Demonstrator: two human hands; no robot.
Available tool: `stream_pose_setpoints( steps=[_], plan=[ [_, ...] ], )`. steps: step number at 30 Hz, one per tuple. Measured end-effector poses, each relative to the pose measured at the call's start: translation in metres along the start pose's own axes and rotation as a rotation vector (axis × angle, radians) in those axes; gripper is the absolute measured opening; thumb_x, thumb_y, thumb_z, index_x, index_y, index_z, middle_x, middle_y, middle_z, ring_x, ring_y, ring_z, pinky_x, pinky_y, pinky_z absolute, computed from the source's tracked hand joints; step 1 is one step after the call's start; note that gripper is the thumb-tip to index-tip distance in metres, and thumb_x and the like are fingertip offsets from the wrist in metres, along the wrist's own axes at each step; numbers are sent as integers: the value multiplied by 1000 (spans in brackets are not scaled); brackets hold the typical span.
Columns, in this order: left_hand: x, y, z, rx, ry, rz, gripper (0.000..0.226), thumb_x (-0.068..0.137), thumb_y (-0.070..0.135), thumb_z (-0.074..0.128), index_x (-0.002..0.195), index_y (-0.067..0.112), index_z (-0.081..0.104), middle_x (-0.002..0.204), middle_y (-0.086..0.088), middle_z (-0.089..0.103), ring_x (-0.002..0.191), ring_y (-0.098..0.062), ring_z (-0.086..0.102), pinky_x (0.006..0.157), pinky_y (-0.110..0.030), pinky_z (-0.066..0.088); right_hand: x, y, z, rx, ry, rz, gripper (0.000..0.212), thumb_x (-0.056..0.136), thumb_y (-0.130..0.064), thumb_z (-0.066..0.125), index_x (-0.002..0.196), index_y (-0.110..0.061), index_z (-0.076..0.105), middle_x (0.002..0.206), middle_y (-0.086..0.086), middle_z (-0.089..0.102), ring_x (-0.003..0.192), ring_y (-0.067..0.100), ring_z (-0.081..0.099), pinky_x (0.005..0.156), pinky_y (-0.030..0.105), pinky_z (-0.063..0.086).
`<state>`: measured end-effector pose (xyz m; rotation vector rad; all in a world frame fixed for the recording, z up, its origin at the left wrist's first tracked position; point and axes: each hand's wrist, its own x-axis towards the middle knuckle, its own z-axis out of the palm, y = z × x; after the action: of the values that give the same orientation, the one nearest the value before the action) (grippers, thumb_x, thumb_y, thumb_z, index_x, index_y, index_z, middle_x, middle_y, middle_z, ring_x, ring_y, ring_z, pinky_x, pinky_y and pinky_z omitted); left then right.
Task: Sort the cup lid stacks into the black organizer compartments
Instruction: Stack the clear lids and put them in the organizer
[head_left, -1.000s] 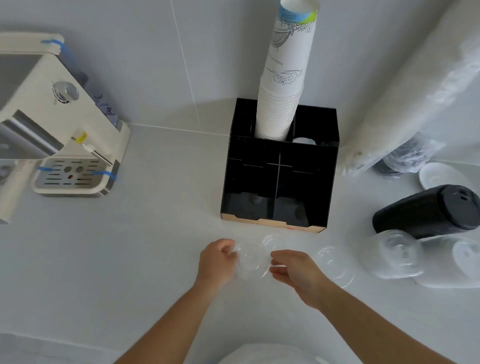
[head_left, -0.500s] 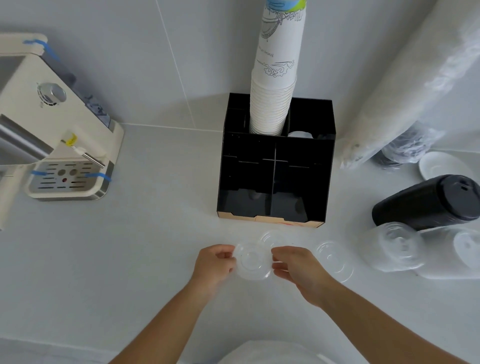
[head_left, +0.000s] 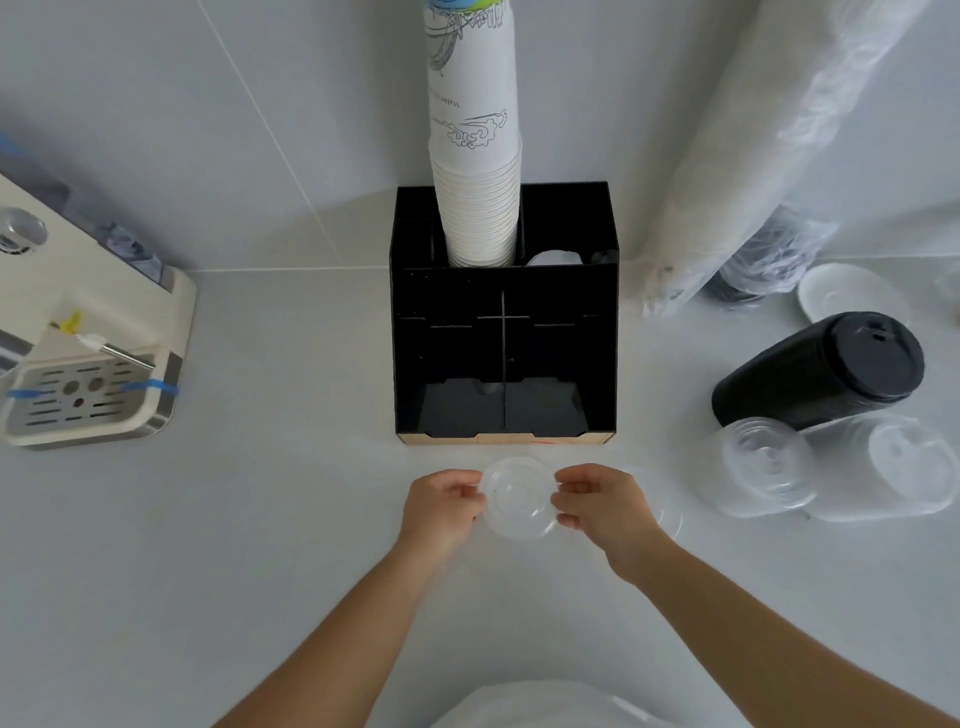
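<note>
Both hands, left hand (head_left: 441, 506) and right hand (head_left: 602, 501), pinch 1 clear lid (head_left: 519, 499) by its edges just in front of the black organizer (head_left: 504, 338), where paper cups (head_left: 475, 156) stand stacked.

Single head-worn wide-angle view, looking steeply down and forward over the counter (head_left: 260, 519), close above both forearms, facing the wall

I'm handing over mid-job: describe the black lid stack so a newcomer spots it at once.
Start at the black organizer against the wall, then look right along the counter. The black lid stack lies on its side there, just behind two clear lid stacks. It is the only dark, opaque stack on the counter; its neighbours are see-through.
</note>
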<state>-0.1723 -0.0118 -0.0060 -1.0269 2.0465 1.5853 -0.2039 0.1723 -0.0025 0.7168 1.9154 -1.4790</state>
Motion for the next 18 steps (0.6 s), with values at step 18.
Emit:
stream_pose_setpoints(
  steps=[18],
  plan=[
    [14, -4, 23, 284, -14, 85, 17, 64, 7, 48, 71, 12, 63, 71, -1, 51, 67, -19, 45, 59, -30, 39, 21, -6, 4, -341, 36, -41, 36, 81, -5, 74, 117, -9, 71, 106, 7, 72, 95, 31, 70, 85, 39, 60]
  ],
)
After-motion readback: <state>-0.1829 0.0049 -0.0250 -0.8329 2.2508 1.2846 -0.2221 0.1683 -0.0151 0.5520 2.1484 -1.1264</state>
